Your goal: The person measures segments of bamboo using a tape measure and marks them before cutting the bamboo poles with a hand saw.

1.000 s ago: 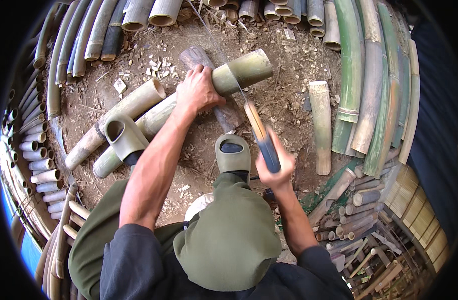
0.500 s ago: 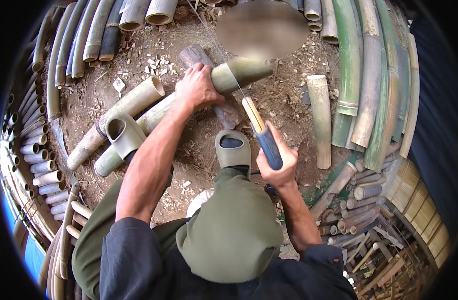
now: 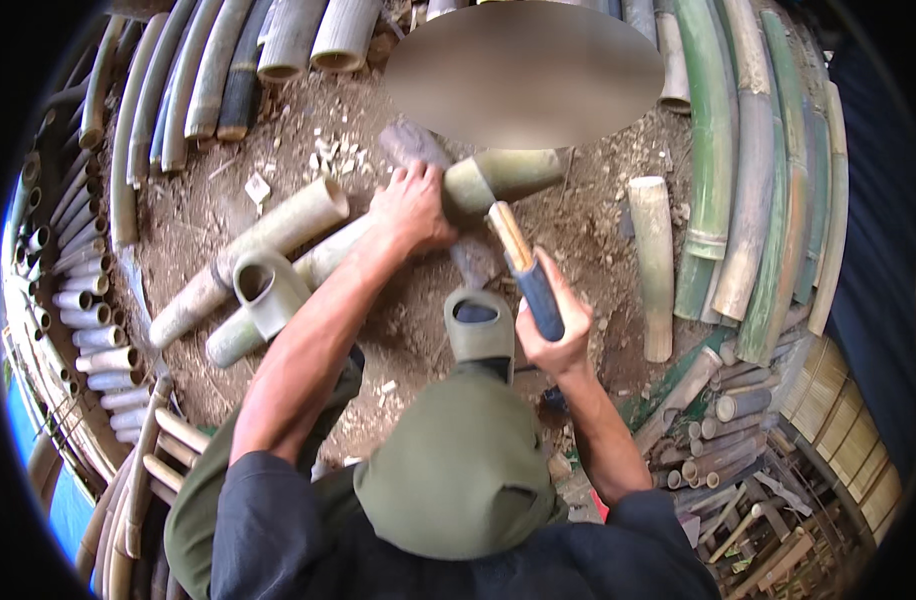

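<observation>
A greenish bamboo pole (image 3: 336, 250) lies slantwise across a short wooden log (image 3: 475, 262), its right end raised off the ground. My left hand (image 3: 415, 208) grips the pole just left of the saw blade (image 3: 485, 178). That thin blade crosses the pole near its right end; how deep it sits I cannot make out. In my right hand (image 3: 561, 320) is the saw's handle (image 3: 540, 295), pale wood with a dark blue wrap. My left clog (image 3: 275, 300) presses on the pole's lower part, while the right clog (image 3: 478, 325) stands by the log.
Another bamboo piece (image 3: 248, 255) lies beside the pole on its left. One short pale length (image 3: 653, 270) rests on the dirt at right. Long green poles (image 3: 703, 130) line the right side, with stacked tubes (image 3: 96, 335) at left. Wood chips (image 3: 343, 158) litter the ground.
The view has shifted, so the scene sits lower and slightly to the right. My right hand has moved the saw closer to the pole, its handle now nearer the cut. My left hand keeps its grip.
</observation>
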The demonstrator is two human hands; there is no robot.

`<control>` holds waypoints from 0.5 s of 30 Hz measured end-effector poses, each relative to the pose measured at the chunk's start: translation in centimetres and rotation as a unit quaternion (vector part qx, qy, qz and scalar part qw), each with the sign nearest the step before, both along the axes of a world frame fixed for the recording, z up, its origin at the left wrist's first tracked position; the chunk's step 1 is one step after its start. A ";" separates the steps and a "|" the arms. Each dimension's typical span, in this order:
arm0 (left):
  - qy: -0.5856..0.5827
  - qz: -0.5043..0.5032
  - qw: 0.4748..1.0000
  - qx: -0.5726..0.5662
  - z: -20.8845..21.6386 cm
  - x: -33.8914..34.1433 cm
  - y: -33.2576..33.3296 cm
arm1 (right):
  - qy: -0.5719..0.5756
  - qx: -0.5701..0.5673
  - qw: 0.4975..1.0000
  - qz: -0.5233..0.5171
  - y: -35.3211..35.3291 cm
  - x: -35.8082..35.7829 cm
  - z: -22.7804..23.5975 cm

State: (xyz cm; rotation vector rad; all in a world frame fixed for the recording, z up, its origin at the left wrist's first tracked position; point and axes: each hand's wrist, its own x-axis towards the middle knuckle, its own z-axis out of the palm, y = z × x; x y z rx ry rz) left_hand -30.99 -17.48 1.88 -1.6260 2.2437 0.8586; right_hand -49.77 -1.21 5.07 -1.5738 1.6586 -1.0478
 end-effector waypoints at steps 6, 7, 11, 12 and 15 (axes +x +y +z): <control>0.037 -0.098 0.990 0.093 12.5 -6.3 -9.1 | -0.030 0.061 0.997 0.036 0.9 -1.4 0.1; 0.090 -0.118 0.987 0.055 11.9 -8.2 -9.3 | -0.034 0.052 0.998 0.032 0.2 -1.2 0.6; 0.062 -0.243 0.968 0.029 1.9 -13.5 -7.3 | -0.062 0.028 0.998 0.016 -1.3 0.4 2.7; 0.079 -0.292 0.951 -0.056 -0.5 -13.8 -7.2 | -0.060 0.024 0.998 0.007 -1.5 0.3 3.0; -0.059 -0.263 0.960 0.071 -0.4 -16.0 -7.5 | -0.079 0.037 0.996 0.011 0.9 -0.8 -0.7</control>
